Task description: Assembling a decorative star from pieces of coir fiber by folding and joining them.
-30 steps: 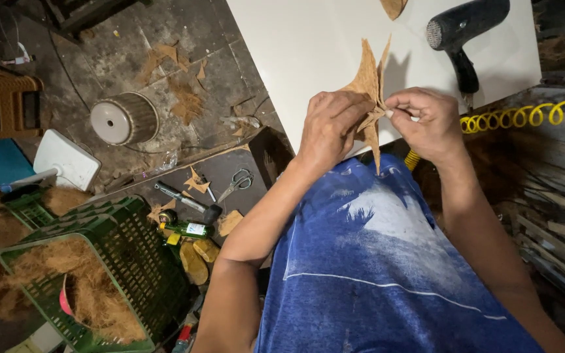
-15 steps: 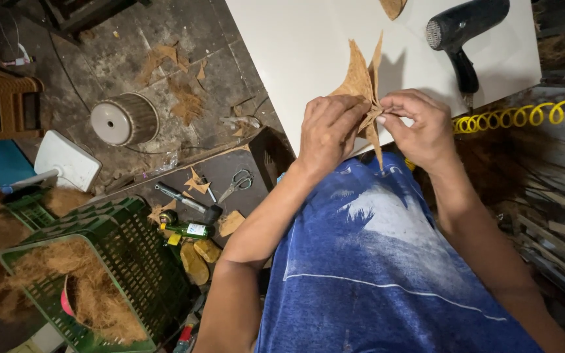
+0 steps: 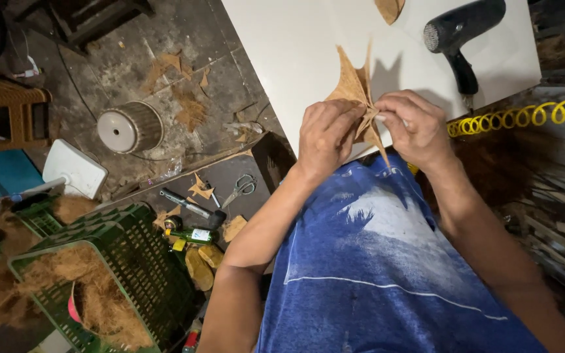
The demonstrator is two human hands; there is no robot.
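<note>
A brown star-shaped piece of fibrous sheet is pinched between both hands at the near edge of a white table. My left hand grips its lower left side with fingers curled. On the right, my right hand pinches the centre fold with thumb and fingertips. Pointed tips of the piece stick up above the hands and one hangs down below them. My lap in a blue shirt is just beneath.
A black hair dryer lies on the table with a yellow coiled cord. On the floor to the left are a green crate of brown fibre, scissors, a small green bottle, a round ribbed container and brown scraps.
The hands and the star piece have stayed almost in place; the fingers shifted slightly on the fold at its centre.
</note>
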